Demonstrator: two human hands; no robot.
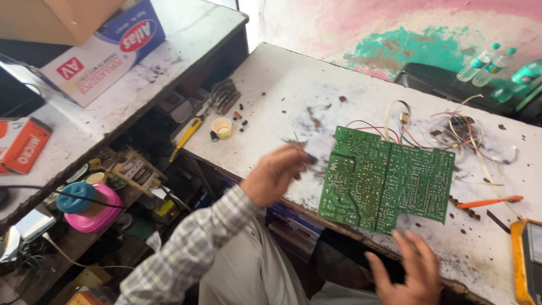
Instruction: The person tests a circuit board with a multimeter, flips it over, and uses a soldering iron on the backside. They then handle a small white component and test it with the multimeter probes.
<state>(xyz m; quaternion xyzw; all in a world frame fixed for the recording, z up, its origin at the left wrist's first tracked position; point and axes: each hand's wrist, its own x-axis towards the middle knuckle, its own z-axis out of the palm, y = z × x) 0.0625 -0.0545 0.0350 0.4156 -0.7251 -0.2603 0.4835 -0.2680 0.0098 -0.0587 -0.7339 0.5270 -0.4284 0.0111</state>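
Two bare hands work over a green circuit board [388,181] that lies solder side up on the stained white workbench [293,96], its near edge close to the bench's front lip. From the head camera we see our left hand [275,172], in a checked sleeve, pinching a thin dark metal tool [302,148], probably tweezers or a probe, beside the board's left edge; motion blur hides its tip. Our right hand [409,271] hovers spread and empty just below the board's near corner, not touching it as far as we can tell.

Red and white wires [429,133] trail from the board's far side to a tangle near an orange-handled screwdriver [490,201]. A yellow meter [526,260] sits at the right edge, a small cup [222,127] and loose dark components to the left, plastic bottles [485,63] at the back.

We judge the risks plainly: with neither hand steadying the board, a push from the tool could slide it off the lip, and the trailing wires could snag and drag.
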